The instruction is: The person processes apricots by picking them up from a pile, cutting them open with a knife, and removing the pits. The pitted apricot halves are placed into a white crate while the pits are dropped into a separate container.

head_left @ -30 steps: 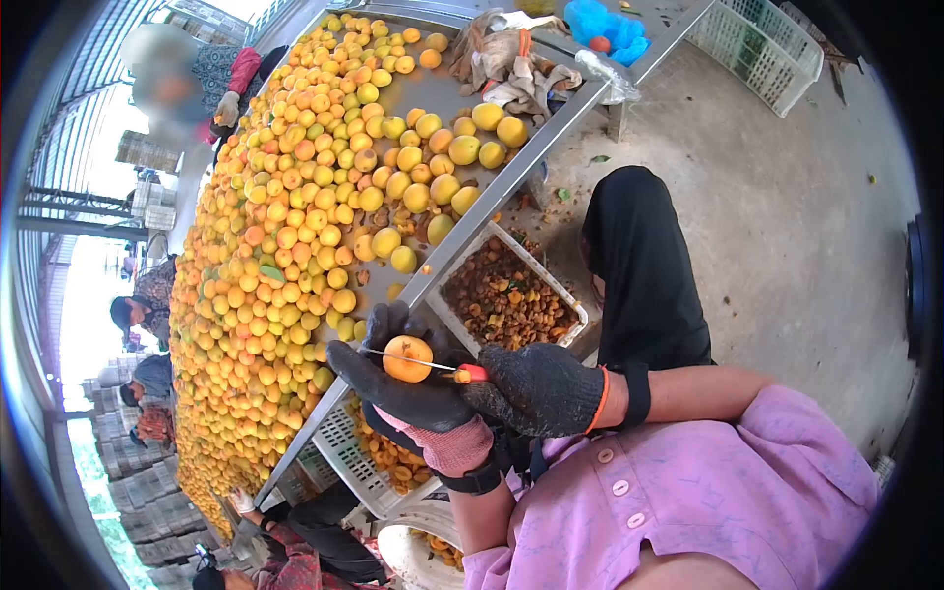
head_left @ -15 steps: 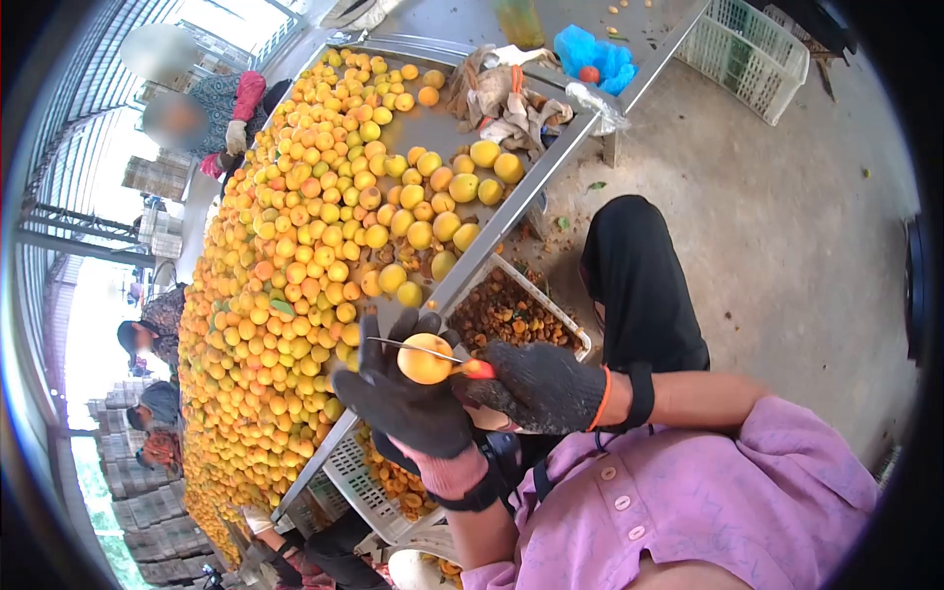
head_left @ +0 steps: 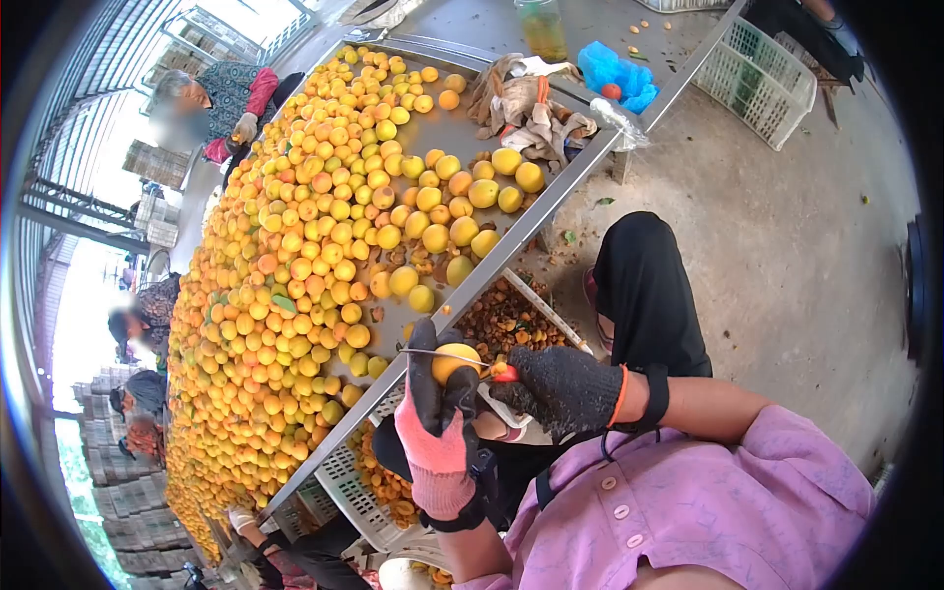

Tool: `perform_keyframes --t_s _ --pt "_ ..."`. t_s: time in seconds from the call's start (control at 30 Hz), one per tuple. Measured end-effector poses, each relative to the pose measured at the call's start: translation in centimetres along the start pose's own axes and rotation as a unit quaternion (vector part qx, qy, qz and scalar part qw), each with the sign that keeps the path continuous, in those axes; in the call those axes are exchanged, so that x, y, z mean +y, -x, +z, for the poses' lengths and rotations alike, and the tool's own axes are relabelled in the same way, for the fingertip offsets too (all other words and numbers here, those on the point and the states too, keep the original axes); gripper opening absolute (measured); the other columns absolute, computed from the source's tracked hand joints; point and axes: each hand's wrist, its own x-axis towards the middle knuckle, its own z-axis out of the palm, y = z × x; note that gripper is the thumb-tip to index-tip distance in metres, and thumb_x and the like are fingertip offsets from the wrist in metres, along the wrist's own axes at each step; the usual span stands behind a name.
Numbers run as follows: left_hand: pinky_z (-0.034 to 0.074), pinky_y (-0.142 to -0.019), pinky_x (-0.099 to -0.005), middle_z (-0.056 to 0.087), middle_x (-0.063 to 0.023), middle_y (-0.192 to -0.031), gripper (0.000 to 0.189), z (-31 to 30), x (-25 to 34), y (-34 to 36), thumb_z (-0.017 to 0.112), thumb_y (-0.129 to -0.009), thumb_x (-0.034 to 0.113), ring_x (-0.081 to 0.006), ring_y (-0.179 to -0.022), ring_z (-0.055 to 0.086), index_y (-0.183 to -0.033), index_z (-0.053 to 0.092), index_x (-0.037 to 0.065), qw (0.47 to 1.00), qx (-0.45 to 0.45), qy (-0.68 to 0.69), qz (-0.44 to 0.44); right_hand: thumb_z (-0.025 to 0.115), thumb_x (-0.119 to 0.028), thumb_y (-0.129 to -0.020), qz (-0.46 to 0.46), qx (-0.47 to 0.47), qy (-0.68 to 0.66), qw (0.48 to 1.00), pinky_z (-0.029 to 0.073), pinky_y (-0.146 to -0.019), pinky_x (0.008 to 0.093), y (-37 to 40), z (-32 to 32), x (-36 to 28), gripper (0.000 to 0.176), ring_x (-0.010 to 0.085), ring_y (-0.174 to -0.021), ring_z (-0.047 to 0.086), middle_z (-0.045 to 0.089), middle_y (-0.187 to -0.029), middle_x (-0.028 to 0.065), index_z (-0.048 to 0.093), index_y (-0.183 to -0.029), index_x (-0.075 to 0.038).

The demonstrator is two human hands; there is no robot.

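Note:
A yellow apricot [head_left: 452,362] is between the fingers of my left hand [head_left: 433,408], which wears a black and pink glove. My right hand [head_left: 560,386], in a black glove with an orange cuff, is closed around the red handle of a knife [head_left: 505,373]. The thin blade lies across the upper face of the apricot, its tip beyond the fruit at the left fingers. Both hands are just off the metal edge of a table [head_left: 511,246] heaped with apricots [head_left: 285,265].
Below the table edge stand a crate of dark scraps [head_left: 506,320] and a white crate of cut fruit [head_left: 364,492]. Rags [head_left: 536,108] and a blue bag [head_left: 615,74] lie at the table's far end. Co-workers [head_left: 221,98] sit along the opposite side.
My left hand has turned, its fingers now upright around the apricot. Both hands and the knife have shifted slightly right in view. The camera view has moved a little.

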Motion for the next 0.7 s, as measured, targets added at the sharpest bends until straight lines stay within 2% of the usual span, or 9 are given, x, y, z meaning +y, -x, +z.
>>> perform_keyframes --t_s 0.03,0.1,0.13,0.17,0.37,0.43,0.6,0.67,0.7 --pt "0.044 -0.065 -0.0251 0.064 -0.0104 -0.099 0.040 0.1 -0.4 0.1 0.053 -0.087 0.014 -0.0115 -0.077 0.057 -0.123 0.048 -0.003 1.000 0.002 0.001 0.000 0.062 -0.031 -0.078 -0.001 -0.002 0.002 1.000 0.046 -0.048 0.0389 0.0 0.7 0.6 0.028 0.0327 -0.059 0.058 0.054 -0.078 0.0170 0.058 -0.100 -0.012" --pt "0.047 -0.072 -0.0296 0.064 -0.0120 -0.098 0.039 0.3 -1.4 0.5 0.058 -0.079 0.005 -0.0183 -0.081 0.061 -0.117 0.053 -0.003 0.909 0.035 0.383 -0.163 0.060 -0.030 -0.080 -0.005 0.098 -0.006 0.995 0.046 -0.048 0.0385 -0.2 1.9 1.1 0.026 0.0318 -0.058 0.058 0.054 -0.079 0.0178 0.059 -0.099 -0.012" --pt "0.049 -0.072 -0.0307 0.064 -0.0137 -0.097 0.034 0.5 -1.2 0.9 0.060 -0.074 0.001 -0.0228 -0.082 0.063 -0.108 0.058 -0.002 0.931 0.048 0.326 -0.160 0.060 -0.030 -0.080 -0.009 0.101 -0.003 0.995 0.046 -0.048 0.0385 -0.1 2.0 0.9 0.026 0.0318 -0.058 0.058 0.054 -0.079 0.0178 0.059 -0.099 -0.012" --pt "0.049 -0.068 -0.0310 0.064 -0.0132 -0.094 0.031 1.6 -0.6 1.3 0.059 -0.071 -0.004 -0.0245 -0.080 0.063 -0.101 0.059 -0.002 0.875 0.077 0.441 -0.183 0.060 -0.029 -0.079 -0.018 0.102 -0.010 0.995 0.046 -0.047 0.0386 -0.3 1.4 -0.4 0.026 0.0319 -0.056 0.057 0.053 -0.076 0.0179 0.059 -0.099 -0.012" --pt "0.047 -0.064 -0.0261 0.066 -0.0063 -0.081 0.025 -0.1 -1.3 1.5 0.053 -0.083 0.010 -0.0155 -0.073 0.063 -0.104 0.060 -0.002 0.955 0.101 0.227 -0.162 0.059 -0.025 -0.079 -0.054 -0.008 0.049 0.997 0.047 -0.051 0.0390 -0.8 0.1 -0.9 0.021 0.0334 -0.057 0.058 0.055 -0.076 0.0182 0.060 -0.095 -0.011" --pt "0.043 -0.059 -0.0239 0.064 -0.0038 -0.076 0.029 -1.2 -0.4 1.2 0.052 -0.086 0.019 -0.0092 -0.065 0.056 -0.104 0.060 -0.002 0.992 0.055 -0.008 -0.114 0.059 -0.024 -0.079 -0.025 -0.042 0.037 0.998 0.047 -0.053 0.0394 -0.9 -0.5 -0.5 0.019 0.0343 -0.058 0.058 0.055 -0.075 0.0186 0.061 -0.091 -0.009" --pt "0.038 -0.053 -0.0255 0.060 -0.0043 -0.071 0.025 -1.8 -4.8 1.0 0.056 -0.084 0.018 -0.0092 -0.060 0.049 -0.100 0.062 -0.001 0.996 0.081 0.045 0.016 0.060 -0.024 -0.081 0.008 -0.043 0.008 0.999 0.042 -0.050 0.0431 -2.1 0.4 1.4 0.026 0.0393 -0.058 0.056 0.056 -0.062 0.0197 0.053 -0.091 -0.001" --pt "0.043 -0.057 -0.0249 0.060 -0.0048 -0.074 0.021 -1.4 -3.4 1.0 0.057 -0.082 0.013 -0.0102 -0.063 0.053 -0.097 0.062 0.000 0.964 0.101 0.192 -0.151 0.060 -0.025 -0.080 0.023 -0.049 0.041 0.998 0.044 -0.053 0.0424 -2.3 0.1 -0.3 0.024 0.0382 -0.062 0.058 0.057 -0.067 0.0191 0.056 -0.092 -0.004" --pt "0.043 -0.057 -0.0249 0.060 -0.0048 -0.074 0.021 -0.7 -3.8 1.5 0.057 -0.082 0.013 -0.0102 -0.063 0.053 -0.097 0.062 0.000 0.965 0.104 0.192 -0.145 0.059 -0.025 -0.079 0.036 -0.051 0.074 0.995 0.046 -0.056 0.0417 -2.7 -0.2 -1.0 0.023 0.0371 -0.065 0.059 0.058 -0.072 0.0186 0.059 -0.092 -0.006"
